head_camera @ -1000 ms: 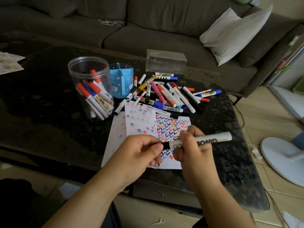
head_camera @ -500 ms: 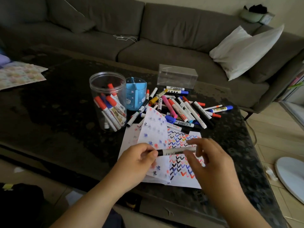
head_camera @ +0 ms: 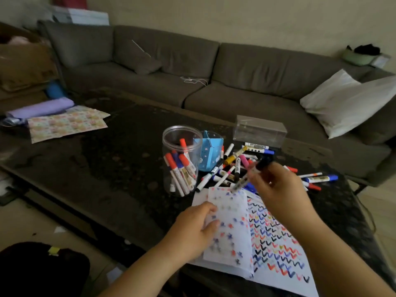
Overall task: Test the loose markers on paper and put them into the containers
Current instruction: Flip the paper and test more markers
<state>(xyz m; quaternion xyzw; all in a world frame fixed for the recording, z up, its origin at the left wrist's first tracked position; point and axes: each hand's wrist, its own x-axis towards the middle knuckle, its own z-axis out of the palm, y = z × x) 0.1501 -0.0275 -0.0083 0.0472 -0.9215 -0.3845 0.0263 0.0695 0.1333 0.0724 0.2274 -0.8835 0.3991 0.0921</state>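
Black-capped marker (head_camera: 249, 175), a second ago level between both hands, now sits in the right hand (head_camera: 278, 189) alone, fingers pinching its barrel. The left hand (head_camera: 192, 230) has let go and rests with loose fingers on the paper (head_camera: 229, 228). Blurred, but the marker seems to slant tip-down toward the paper below-left of the fingers, so testing looks imminent.

The slim marker (head_camera: 249, 175) in the right hand (head_camera: 278, 189) is motion-blurred, so its print and tip colour are unreadable, and the fingers cover its middle. That hand hides part of the loose marker pile (head_camera: 233, 166) beside the clear plastic jar (head_camera: 181, 161). The white check-marked paper (head_camera: 276, 249) runs off the bottom edge; the left hand (head_camera: 192, 230) covers its left margin.
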